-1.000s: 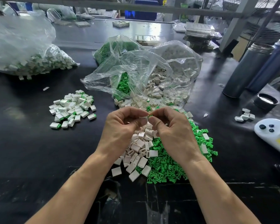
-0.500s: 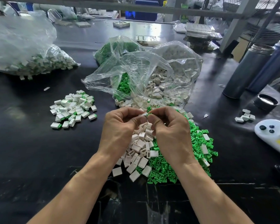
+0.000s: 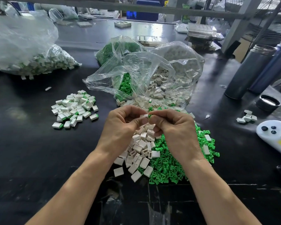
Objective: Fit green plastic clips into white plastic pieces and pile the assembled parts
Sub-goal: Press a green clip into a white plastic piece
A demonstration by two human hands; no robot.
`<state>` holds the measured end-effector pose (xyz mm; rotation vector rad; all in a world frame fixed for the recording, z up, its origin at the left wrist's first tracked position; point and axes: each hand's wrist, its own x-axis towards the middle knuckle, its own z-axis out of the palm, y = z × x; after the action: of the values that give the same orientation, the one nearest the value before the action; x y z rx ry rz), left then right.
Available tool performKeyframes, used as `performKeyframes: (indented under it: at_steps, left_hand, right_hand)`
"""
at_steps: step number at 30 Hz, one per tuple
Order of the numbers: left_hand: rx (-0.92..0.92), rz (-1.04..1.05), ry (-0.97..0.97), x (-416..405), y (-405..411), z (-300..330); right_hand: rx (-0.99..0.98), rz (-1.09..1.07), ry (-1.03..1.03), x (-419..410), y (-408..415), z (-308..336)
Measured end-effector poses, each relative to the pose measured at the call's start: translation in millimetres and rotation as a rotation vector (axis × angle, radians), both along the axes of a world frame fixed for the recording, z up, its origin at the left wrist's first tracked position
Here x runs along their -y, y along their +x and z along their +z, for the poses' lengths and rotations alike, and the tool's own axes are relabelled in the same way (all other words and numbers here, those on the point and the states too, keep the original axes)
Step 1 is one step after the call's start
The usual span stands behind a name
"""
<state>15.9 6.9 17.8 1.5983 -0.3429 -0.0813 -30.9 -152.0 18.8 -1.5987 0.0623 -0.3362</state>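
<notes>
Clips, green (image 3: 172,166), lie in a loose heap on the black table (image 3: 31,151), right of centre, under my right wrist. Touching that heap on its left is a heap of white pieces (image 3: 139,151), empty and open-ended. Behind both, a clear bag (image 3: 152,75) spills more of each onto the table. Far left, a big bag (image 3: 23,51) holds finished parts. Nearer, left of my hands, a small pile of assembled parts (image 3: 75,109) sits well apart from the raw heaps.

Both forearms come in from the bottom edge, angled inward, wrists raised above the heaps. My left hand (image 3: 122,127) is curled, back toward the camera, thumb and forefinger pinched tight on one white piece (image 3: 144,115), held level. My right hand (image 3: 173,125) mirrors it, fingertips pinched narrow on one green clip (image 3: 150,115), only a sliver of it showing. Clip and piece meet end to end between the two thumbs; how deep the clip is seated I can't tell.

Right side: two dark flasks (image 3: 250,70), a round cap (image 3: 268,103), a few stray white blocks (image 3: 246,118), and a white gadget (image 3: 276,135) with dark buttons.
</notes>
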Motion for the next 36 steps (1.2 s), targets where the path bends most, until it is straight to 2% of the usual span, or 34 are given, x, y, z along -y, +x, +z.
performKeyframes:
  at_steps: [6,13,18,23,32,36]
  left_hand:
    - [0.037,-0.014,-0.049,0.4,-2.0,0.4]
    - [0.004,-0.109,-0.133,13.0,-9.6,0.0]
    - [-0.016,-0.141,-0.175,18.2,-13.5,-0.6]
    - [0.006,-0.116,-0.185,24.0,-17.4,-2.0]
    - [0.020,-0.097,-0.168,25.5,-19.2,-1.6]
    - [0.025,-0.094,-0.171,24.9,-18.6,-2.1]
  right_hand:
    - [-0.025,-0.049,0.006,-1.9,-1.6,7.2]
    - [-0.170,0.060,-0.025,-10.9,-7.1,14.6]
    - [-0.124,0.080,0.044,-16.0,-4.3,14.1]
    - [-0.115,-0.054,-0.086,-18.1,1.6,1.4]
    - [-0.049,-0.145,-0.030,-21.8,4.6,-2.2]
    - [0.000,-0.191,-0.091,-22.9,4.5,-0.1]
